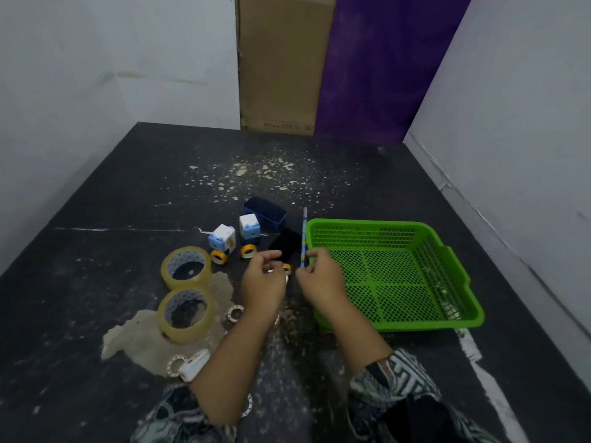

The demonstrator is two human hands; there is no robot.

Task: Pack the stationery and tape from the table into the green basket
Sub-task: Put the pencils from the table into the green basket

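**Right hand** (pixel 319 278): recorded at centre frame, thumb and fingers pinched round the lower end of a blue patterned pencil (pixel 303 238). The pencil was held nearly upright, just beside the left rim of the green basket (pixel 367 224).

**Left hand** (pixel 262 279): recorded just left of the right hand, with fingers curled above the worktop (pixel 128 193). Whether anything was gripped could not be told. A small yellow tape ring (pixel 287 268) was seen between the two hands.

**Green basket**: set on the worktop at centre right of the frame.

**Above the hands:**
- A flat black item (pixel 287 243) was laid beside the pencil.
- Two blue-and-white cubes (pixel 223 238) were noted, each with a small yellow tape roll (pixel 218 258) just below it.
- A dark blue block (pixel 264 214) lay further up.

**Left of the hands:** two large clear tape rolls (pixel 186 266) were laid flat, one below the other and close together, over a pale worn patch.

**Lower left:** small white patterned tape rings (pixel 235 313) and a white dispenser (pixel 195 364) were noted near the left forearm.

**Bottom edge:** patterned sleeves (pixel 393 378) were seen.
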